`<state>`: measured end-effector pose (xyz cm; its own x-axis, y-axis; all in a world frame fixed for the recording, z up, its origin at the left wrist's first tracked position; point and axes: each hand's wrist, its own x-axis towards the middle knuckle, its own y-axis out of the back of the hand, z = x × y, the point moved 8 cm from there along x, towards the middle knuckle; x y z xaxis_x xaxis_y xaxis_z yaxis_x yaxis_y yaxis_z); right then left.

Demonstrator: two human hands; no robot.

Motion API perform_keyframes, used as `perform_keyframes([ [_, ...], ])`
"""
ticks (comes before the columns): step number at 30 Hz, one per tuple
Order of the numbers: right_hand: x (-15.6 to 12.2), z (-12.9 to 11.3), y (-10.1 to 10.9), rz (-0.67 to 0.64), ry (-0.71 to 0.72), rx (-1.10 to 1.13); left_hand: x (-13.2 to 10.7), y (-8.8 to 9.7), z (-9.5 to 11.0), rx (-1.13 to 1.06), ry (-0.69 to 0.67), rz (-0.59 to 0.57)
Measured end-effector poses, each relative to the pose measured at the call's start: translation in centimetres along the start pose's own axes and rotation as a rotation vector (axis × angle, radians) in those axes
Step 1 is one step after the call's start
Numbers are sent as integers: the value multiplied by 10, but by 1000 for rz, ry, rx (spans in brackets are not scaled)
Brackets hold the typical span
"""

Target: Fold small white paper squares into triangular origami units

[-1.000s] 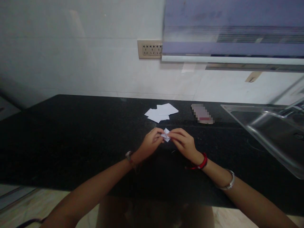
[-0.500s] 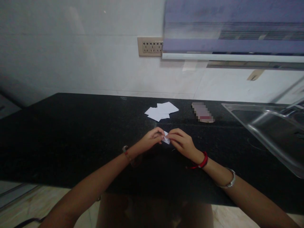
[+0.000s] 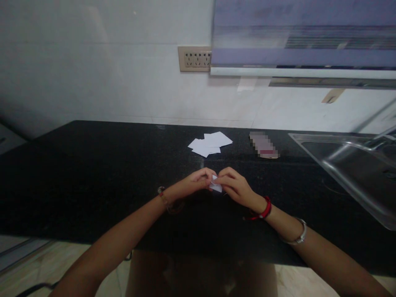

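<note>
Fingers [image 3: 206, 178] of both hands pinch a small folded paper [image 3: 215, 186] from either side, low over the near half of the black desk [image 3: 93, 173]; the left hand [image 3: 195, 182] closes on its left edge, the right hand [image 3: 236, 186] on its right, and the fingertips nearly meet above it. Only a little of the paper shows between them: it is white, creased, with a pointed corner hanging below the fingers; whether it touches the desk I cannot tell. Nearer the camera, both forearms reach in from the bottom edge; the left wrist wears a thin band [image 3: 162, 195], the right wrist a red bracelet [image 3: 265, 210], and a silver bangle [image 3: 299, 236] sits further up that arm.

Beyond the hands, well apart from them, a loose pile of white paper squares [image 3: 210, 144] lies flat on the desk, the sheets overlapping at odd angles; just to its right lies a small blurred object [image 3: 263, 146] that cannot be made out. A steel sink [image 3: 349, 165] is set into the desk at the far right. Behind all this rises the pale wall [image 3: 108, 74], with a beige socket plate [image 3: 194, 59] beside a dark range hood [image 3: 303, 37].
</note>
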<state>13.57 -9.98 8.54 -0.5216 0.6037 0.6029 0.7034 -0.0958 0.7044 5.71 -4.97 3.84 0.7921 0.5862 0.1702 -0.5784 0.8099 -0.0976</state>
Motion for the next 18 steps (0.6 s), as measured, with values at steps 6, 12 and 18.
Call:
perform_keyframes([
  [6,4,-1,-1,-7,-32,29,1,-2,3,77,-10,-15],
  [12,3,-2,-3,-47,-22,70,3,-5,-3,70,-9,-23],
  [18,2,3,1,26,-56,23,4,0,-11,-11,53,62],
])
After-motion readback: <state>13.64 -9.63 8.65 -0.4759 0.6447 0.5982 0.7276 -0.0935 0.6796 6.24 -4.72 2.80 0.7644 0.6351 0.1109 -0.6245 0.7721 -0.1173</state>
